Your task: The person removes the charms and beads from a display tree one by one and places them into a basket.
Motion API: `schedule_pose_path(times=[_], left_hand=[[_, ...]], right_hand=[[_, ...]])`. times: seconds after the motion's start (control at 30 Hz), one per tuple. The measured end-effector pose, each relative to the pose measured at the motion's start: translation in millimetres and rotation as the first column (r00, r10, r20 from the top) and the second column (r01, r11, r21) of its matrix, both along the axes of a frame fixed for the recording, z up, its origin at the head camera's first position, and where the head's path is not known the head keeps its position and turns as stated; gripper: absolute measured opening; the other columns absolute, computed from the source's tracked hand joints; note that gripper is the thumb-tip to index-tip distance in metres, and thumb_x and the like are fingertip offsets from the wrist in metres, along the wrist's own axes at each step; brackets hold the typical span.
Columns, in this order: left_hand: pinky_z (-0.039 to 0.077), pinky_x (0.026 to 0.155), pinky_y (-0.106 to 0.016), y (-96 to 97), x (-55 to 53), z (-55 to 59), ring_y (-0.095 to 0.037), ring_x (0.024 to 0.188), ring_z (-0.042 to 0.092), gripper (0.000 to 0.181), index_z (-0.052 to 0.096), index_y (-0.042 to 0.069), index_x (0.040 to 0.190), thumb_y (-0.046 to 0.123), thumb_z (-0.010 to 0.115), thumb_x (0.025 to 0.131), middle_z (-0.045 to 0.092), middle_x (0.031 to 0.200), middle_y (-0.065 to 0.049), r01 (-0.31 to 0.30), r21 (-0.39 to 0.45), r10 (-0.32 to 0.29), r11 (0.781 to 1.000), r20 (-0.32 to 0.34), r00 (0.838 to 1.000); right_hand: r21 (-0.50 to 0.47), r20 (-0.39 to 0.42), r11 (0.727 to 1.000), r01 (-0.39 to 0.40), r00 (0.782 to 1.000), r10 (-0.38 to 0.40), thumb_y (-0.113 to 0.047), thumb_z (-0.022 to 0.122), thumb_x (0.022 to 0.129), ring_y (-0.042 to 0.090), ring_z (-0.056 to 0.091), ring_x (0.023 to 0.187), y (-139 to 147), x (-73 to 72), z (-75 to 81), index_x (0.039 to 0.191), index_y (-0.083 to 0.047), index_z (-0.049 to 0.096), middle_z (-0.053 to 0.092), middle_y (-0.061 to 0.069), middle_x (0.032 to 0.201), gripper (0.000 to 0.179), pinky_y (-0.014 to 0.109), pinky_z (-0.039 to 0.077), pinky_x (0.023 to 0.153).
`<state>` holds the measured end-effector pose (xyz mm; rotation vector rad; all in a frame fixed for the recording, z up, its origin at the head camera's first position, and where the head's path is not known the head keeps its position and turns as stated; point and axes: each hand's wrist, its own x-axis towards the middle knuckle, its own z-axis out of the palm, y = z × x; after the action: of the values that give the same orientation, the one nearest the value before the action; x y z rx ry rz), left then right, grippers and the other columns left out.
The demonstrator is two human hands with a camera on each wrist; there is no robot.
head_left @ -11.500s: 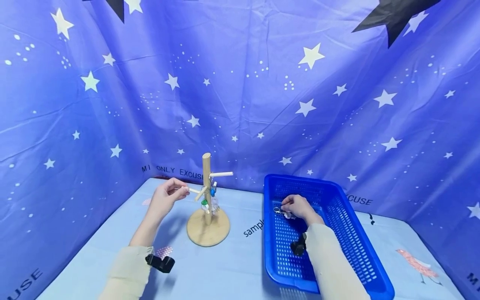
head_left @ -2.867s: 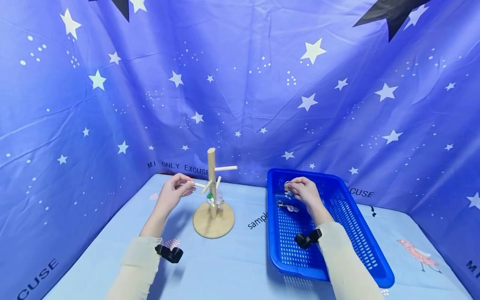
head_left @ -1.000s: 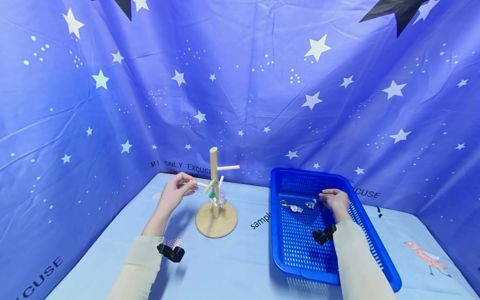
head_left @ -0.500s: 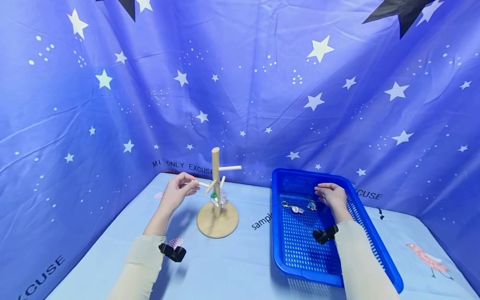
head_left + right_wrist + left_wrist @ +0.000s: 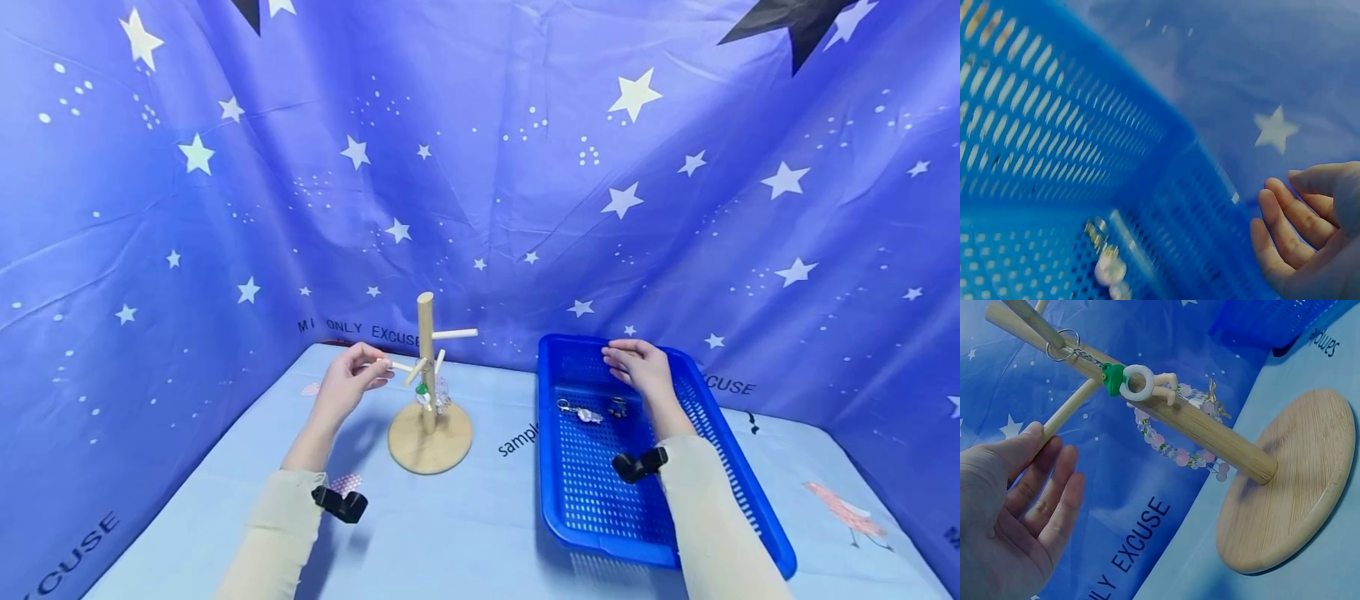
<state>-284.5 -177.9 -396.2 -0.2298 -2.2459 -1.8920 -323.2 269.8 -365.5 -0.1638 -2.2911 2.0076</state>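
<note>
At left, a wooden peg stand stands upright on its round base. My left hand pinches the end of one peg between thumb and forefinger. A keychain with a green top and white ring hangs by its metal loop from another peg. Behind the post hangs a pink-and-clear beaded bracelet. My right hand hovers over the far end of a blue basket, fingers loosely bent and nothing visible in them. Inside lie a pale keychain and a small dark-and-blue keychain.
The table has a light blue cloth with printed birds and lettering. Blue star-patterned fabric rises behind and at both sides. The basket's walls stand up around the keychains, right of the stand.
The blue keychain, on the stand earliest, was later in my right hand and now lies in the basket. The right hand has released it and risen toward the far rim; the left still pinches its peg.
</note>
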Motion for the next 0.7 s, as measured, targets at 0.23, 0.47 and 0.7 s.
schedule_pose_path(times=[0.23, 0.47, 0.7], left_hand=[[0.063, 0.083, -0.022, -3.7, 2.4, 3.6, 0.0, 0.083, 0.069, 0.03, 0.056, -0.009, 0.113, 0.017, 0.063, 0.099, 0.07, 0.09, 0.014, 0.0, 0.004, 0.0, 1.0, -0.003, 1.0], [0.063, 0.084, -0.023, 0.0, 1.4, 3.7, 0.0, 0.083, 0.069, 0.031, 0.056, -0.009, 0.113, 0.018, 0.064, 0.099, 0.071, 0.095, 0.007, 0.012, 0.003, -0.012, 1.0, 0.005, 1.0], [0.063, 0.086, -0.024, 0.0, 1.3, 3.2, -0.001, 0.084, 0.07, 0.031, 0.057, -0.008, 0.113, 0.019, 0.064, 0.099, 0.071, 0.094, 0.009, 0.01, 0.001, -0.01, 1.0, 0.005, 1.0]], right_hand=[[-0.033, -0.086, 0.995, -0.094, 0.992, 0.091, -0.017, 0.061, 0.1, 0.0, 0.071, 0.09, -21.8, 6.7, 21.0, 0.131, 0.005, 0.053, 0.072, -0.019, 0.088, 0.039, 0.024, 0.06, 0.094], [-0.018, -0.129, 0.982, -0.187, 0.975, 0.184, -0.016, 0.06, 0.1, 0.002, 0.071, 0.091, -42.4, 11.5, 22.4, 0.132, 0.009, 0.051, 0.072, -0.016, 0.092, 0.041, 0.027, 0.06, 0.095], [0.064, -0.144, 0.96, -0.271, 0.95, 0.278, -0.018, 0.062, 0.1, 0.008, 0.071, 0.098, -72.7, 16.2, 20.6, 0.127, 0.006, 0.056, 0.073, 0.001, 0.109, 0.037, 0.032, 0.06, 0.097]])
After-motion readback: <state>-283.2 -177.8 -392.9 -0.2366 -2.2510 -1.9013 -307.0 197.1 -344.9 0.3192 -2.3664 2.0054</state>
